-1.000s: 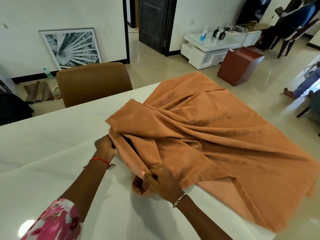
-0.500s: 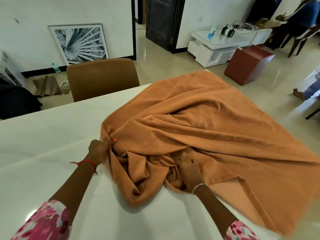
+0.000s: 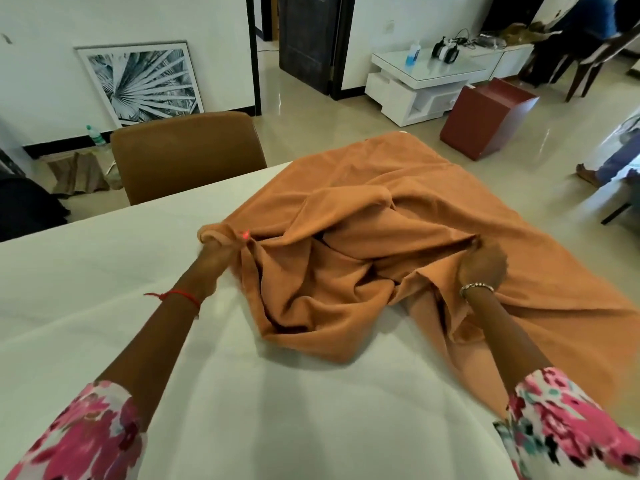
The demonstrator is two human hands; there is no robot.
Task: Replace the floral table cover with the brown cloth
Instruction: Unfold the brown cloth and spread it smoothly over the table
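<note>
The brown cloth [image 3: 398,244] lies bunched and folded over the right end of the white table [image 3: 104,292], its far part draped over the table's end. My left hand [image 3: 221,252] is closed on a bunched edge of the cloth at its left side. My right hand [image 3: 483,263] grips a fold of the cloth further right, knuckles up. A loose heap of cloth sags between my two hands. No floral cover is in view.
A brown chair [image 3: 187,154] stands at the table's far side. Beyond it a framed leaf picture [image 3: 140,83] leans on the wall. On the floor to the right are a red-brown box [image 3: 488,117] and a white low cabinet [image 3: 426,81]. People sit at the far right.
My hands have moved apart: the left stays on its bunched edge, the right has shifted right and taken a fold. The cloth between them has opened wider.
</note>
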